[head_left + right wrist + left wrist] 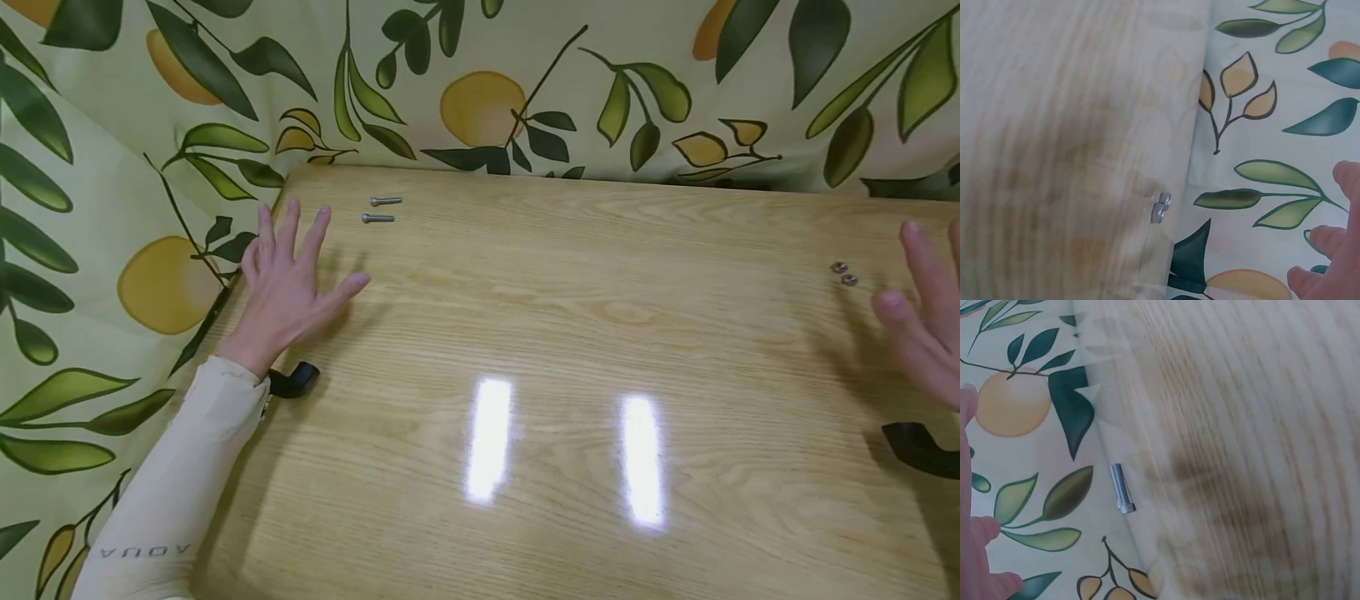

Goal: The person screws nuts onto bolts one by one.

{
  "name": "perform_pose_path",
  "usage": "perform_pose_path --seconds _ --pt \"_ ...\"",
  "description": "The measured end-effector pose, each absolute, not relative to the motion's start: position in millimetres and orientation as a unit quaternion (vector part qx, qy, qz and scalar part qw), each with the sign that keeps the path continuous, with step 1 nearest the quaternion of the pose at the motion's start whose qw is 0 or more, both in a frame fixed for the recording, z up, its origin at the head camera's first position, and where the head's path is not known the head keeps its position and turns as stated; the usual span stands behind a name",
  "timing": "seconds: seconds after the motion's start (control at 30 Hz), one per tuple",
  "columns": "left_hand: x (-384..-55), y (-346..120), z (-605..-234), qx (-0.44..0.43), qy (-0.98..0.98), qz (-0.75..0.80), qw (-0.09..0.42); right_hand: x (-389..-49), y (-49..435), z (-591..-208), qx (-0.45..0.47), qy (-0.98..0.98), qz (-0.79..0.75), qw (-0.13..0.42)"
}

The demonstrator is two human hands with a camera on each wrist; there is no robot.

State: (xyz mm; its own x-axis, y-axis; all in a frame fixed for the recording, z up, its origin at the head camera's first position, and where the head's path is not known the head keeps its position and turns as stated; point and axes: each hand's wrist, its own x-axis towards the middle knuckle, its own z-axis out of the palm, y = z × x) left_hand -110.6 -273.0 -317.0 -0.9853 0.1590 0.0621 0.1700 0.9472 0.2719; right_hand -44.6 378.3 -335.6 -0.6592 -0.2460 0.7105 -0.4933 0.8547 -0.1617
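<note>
Two silver bolts, an upper bolt point(387, 201) and a lower bolt point(378, 218), lie side by side near the table's far left corner. My left hand point(281, 287) is spread just left of and nearer than them, fingers apart and holding nothing. In the left wrist view the bolts point(1122, 489) overlap near the table edge, with fingertips point(986, 531) at the left border. Two small nuts point(844, 273) lie close together at the right; the right wrist view shows the nuts point(1160, 208) too. Beside them my right hand point(926, 325), partly cut off by the frame, has its fingers extended and holds nothing.
The wood-grain table point(555, 300) has two bright light reflections on its glossy top. A curtain point(360, 92) printed with fruit and leaves hangs along the back and left sides. Black wrist mounts point(295, 380) stick out below both hands.
</note>
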Motion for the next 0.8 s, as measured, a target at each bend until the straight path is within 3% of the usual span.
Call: perform_pose_path --seconds 0.13,0.37,0.43,0.6,0.7,0.8 --pt "-114 -272 -317 -0.079 -0.986 -0.144 0.021 -59 384 -346 0.213 -0.884 0.198 0.367" --pt "-122 -272 -317 -0.089 -0.982 -0.162 0.038 -54 377 -341 0.145 -0.911 0.214 0.322" --pt "-125 -271 -317 -0.096 -0.981 -0.165 0.043 -57 375 -344 0.15 -0.899 0.225 0.343" --pt "-134 -268 -317 -0.109 -0.979 -0.165 0.049 -62 373 -349 0.124 -0.908 0.247 0.315" --pt "-138 -266 -318 -0.115 -0.978 -0.163 0.055 -65 371 -350 0.133 -0.897 0.244 0.345" --pt "-142 -264 -321 -0.122 -0.977 -0.162 0.061 -63 370 -349 0.115 -0.901 0.265 0.323"
